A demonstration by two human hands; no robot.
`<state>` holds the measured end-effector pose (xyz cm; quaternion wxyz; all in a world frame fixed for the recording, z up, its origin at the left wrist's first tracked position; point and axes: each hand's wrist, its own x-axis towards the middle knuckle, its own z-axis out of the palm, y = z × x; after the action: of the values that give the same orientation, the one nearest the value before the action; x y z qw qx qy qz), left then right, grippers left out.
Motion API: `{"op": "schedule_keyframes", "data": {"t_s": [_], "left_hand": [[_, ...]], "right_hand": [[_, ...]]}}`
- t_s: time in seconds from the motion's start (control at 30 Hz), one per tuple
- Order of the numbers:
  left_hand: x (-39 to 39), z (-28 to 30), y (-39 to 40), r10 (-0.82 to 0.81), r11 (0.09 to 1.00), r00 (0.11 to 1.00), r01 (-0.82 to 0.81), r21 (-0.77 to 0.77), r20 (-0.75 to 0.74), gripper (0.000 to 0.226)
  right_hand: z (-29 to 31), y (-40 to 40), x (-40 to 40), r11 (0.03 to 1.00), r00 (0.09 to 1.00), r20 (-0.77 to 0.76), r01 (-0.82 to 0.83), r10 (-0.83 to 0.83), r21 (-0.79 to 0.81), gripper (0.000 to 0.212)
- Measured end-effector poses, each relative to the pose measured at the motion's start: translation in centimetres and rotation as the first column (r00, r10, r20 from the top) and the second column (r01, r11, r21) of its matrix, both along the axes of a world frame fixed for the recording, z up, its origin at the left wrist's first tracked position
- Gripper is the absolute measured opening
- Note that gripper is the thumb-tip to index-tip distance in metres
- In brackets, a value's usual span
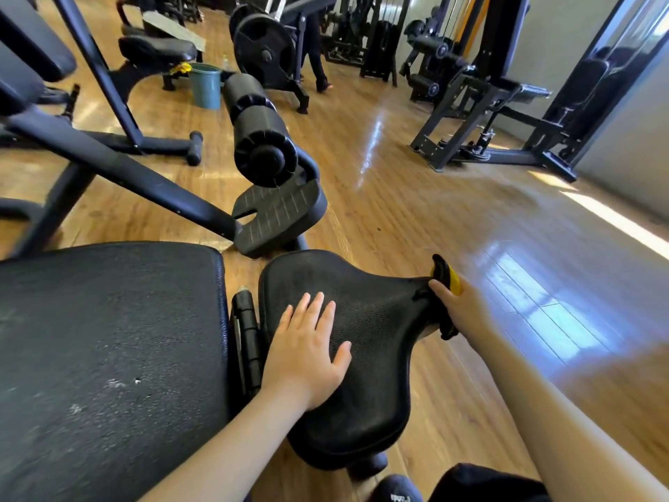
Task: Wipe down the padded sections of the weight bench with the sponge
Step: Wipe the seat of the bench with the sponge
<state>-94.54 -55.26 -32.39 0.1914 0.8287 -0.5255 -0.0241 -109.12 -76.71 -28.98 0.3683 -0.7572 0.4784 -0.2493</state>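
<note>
seat pad (362,320): black, pebbled | sponge (452,280): yellow | bucket (205,85): teal

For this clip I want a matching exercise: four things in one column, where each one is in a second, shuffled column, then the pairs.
Things
1. left hand
2. right hand
3. bucket
4. roller pad

Places
A. on the floor by a far bench
B. flat on top of the seat pad
C. above the footplate
D. at the seat pad's narrow end, gripping a yellow and black sponge

Pairs: 1-B, 2-D, 3-A, 4-C
</note>
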Motion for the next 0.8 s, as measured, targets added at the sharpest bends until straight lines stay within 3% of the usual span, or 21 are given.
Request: {"op": "schedule_keyframes", "data": {"t_s": [0.17,0.23,0.33,0.4,0.53,0.67,0.73,0.8], "left_hand": [[0.0,-0.1,0.0,-0.002,1.0,1.0,0.002,-0.018,-0.001,0.087],[-0.1,-0.2,0.0,0.006,1.0,1.0,-0.006,-0.028,-0.011,0.086],[-0.1,-0.1,-0.1,0.01,1.0,1.0,-0.011,-0.025,-0.018,0.084],[0.0,-0.2,-0.1,0.014,1.0,1.0,-0.015,-0.018,-0.02,0.081],[0.0,-0.1,0.0,0.009,1.0,1.0,-0.01,-0.023,-0.021,0.085],[0.0,0.0,0.1,0.003,0.999,1.0,-0.003,-0.035,0.007,0.086],[0.0,0.1,0.2,0.0,0.999,1.0,0.0,-0.047,0.004,0.085],[0.0,0.1,0.2,0.001,0.998,1.0,-0.001,-0.06,-0.008,0.084]], "right_hand": [[-1.6,2.0,-1.1,0.987,0.977,0.154,0.156,-0.149,-0.031,0.018],[-1.5,1.9,-0.9,0.979,0.954,0.22,0.2,-0.204,0.044,0.015],[-1.1,1.4,0.0,0.946,0.905,0.326,0.19,-0.272,0.262,0.028],[-1.5,1.1,0.2,0.94,0.907,0.323,0.177,-0.271,0.292,0.032],[-2.4,2.0,0.0,0.976,0.956,0.199,0.219,-0.214,-0.003,0.023],[0.0,3.2,0.8,0.951,0.945,0.246,0.259,-0.214,-0.168,0.011],[2.2,2.0,1.3,0.952,0.981,0.149,0.163,-0.127,-0.258,0.011],[3.7,0.1,2.5,0.973,0.998,-0.056,-0.01,-0.003,-0.231,0.021]]}}
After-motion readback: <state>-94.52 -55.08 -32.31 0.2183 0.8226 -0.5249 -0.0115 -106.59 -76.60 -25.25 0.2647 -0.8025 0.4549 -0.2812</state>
